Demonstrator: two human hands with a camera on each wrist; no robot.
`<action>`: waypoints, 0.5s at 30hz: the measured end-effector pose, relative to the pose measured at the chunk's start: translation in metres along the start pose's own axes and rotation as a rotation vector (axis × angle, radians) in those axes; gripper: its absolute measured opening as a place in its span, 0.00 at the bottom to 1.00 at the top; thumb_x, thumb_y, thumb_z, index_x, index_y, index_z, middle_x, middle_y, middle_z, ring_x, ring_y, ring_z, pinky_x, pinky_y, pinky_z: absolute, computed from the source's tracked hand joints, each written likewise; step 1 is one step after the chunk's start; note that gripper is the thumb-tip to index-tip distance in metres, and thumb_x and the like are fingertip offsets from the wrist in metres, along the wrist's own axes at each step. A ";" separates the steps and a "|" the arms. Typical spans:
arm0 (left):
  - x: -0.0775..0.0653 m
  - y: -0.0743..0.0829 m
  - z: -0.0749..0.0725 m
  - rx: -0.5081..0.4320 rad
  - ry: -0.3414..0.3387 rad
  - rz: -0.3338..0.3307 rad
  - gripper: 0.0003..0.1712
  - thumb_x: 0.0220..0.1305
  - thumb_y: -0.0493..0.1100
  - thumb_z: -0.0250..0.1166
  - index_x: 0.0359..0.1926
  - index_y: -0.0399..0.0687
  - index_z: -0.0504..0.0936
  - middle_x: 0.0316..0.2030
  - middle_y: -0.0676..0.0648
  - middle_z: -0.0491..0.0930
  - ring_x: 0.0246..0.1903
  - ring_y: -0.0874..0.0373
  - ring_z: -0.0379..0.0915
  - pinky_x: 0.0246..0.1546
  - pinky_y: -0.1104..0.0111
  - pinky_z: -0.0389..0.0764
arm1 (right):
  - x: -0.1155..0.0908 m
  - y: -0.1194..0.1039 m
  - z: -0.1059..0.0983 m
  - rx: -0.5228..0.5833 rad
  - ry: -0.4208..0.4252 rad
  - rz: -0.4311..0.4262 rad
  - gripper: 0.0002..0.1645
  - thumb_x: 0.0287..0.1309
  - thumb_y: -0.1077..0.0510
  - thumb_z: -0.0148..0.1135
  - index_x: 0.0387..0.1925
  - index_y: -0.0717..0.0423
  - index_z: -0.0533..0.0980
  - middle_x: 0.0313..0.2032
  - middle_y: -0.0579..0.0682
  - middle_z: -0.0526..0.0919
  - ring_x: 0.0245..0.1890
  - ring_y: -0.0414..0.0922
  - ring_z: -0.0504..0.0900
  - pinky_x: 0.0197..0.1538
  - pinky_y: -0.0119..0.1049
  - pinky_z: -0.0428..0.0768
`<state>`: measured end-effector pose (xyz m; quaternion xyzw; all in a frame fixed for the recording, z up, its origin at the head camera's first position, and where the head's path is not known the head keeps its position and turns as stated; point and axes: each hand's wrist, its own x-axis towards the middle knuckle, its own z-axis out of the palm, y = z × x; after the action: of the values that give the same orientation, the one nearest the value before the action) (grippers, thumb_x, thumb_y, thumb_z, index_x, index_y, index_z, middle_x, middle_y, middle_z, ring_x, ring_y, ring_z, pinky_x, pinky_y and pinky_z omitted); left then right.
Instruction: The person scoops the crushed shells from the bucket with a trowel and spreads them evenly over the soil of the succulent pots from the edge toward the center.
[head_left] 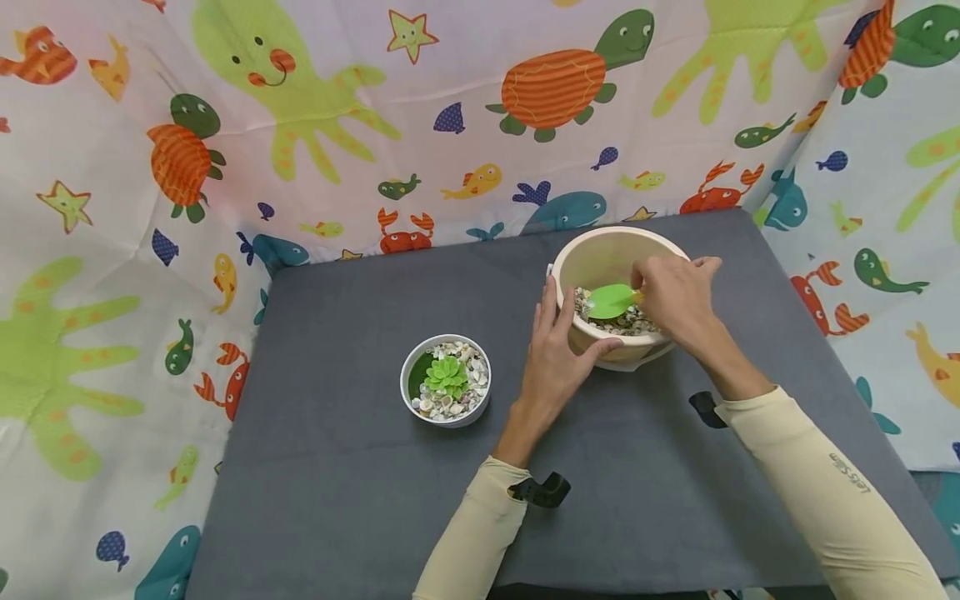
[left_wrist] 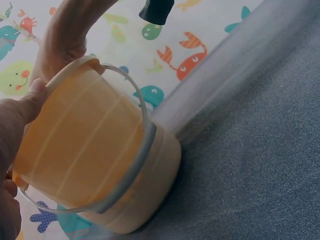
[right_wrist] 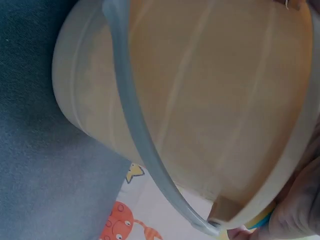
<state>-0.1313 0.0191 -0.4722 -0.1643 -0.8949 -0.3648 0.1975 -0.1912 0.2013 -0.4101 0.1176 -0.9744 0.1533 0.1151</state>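
Note:
A cream bucket (head_left: 622,237) stands upright toward the back right, with shells or pebbles (head_left: 637,323) in the bottom. My left hand (head_left: 551,350) holds its near left side, fingers along the outer wall and thumb at the rim. The thumb (left_wrist: 34,100) also shows at the rim in the left wrist view. Reaching over the opening, my right hand (head_left: 678,300) grips the handle of a small toy shovel (head_left: 611,302), whose green blade lies over the shells. In the right wrist view the bucket wall (right_wrist: 200,100) hides most of that hand (right_wrist: 295,215).
A white pot (head_left: 444,422) with a green succulent (head_left: 446,377) and shells stands left of my left hand. The bucket's pale handle (right_wrist: 132,110) hangs down its near side. Sea-animal cloth (head_left: 450,150) rises behind the grey tabletop (head_left: 337,483).

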 end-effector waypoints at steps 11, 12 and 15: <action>-0.001 -0.001 0.002 -0.009 0.001 0.000 0.54 0.46 0.70 0.62 0.70 0.53 0.52 0.70 0.42 0.44 0.68 0.52 0.43 0.65 0.57 0.50 | -0.003 0.000 -0.005 0.119 -0.016 0.056 0.08 0.41 0.70 0.59 0.20 0.55 0.79 0.17 0.51 0.77 0.26 0.55 0.71 0.38 0.60 0.47; -0.002 -0.002 0.002 -0.011 0.001 -0.001 0.55 0.46 0.70 0.62 0.70 0.53 0.51 0.70 0.42 0.44 0.68 0.52 0.43 0.65 0.57 0.51 | -0.005 0.000 -0.007 0.127 -0.016 0.065 0.08 0.41 0.70 0.59 0.21 0.56 0.79 0.18 0.53 0.78 0.26 0.56 0.70 0.38 0.60 0.47; -0.002 -0.002 0.002 -0.017 0.008 -0.016 0.57 0.46 0.70 0.61 0.70 0.52 0.47 0.71 0.43 0.43 0.68 0.53 0.43 0.65 0.57 0.50 | -0.009 0.000 -0.015 0.160 -0.020 0.093 0.08 0.42 0.71 0.58 0.23 0.57 0.79 0.21 0.56 0.80 0.29 0.58 0.71 0.38 0.61 0.47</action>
<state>-0.1307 0.0193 -0.4757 -0.1576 -0.8922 -0.3748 0.1968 -0.1798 0.2077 -0.3979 0.0825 -0.9646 0.2344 0.0884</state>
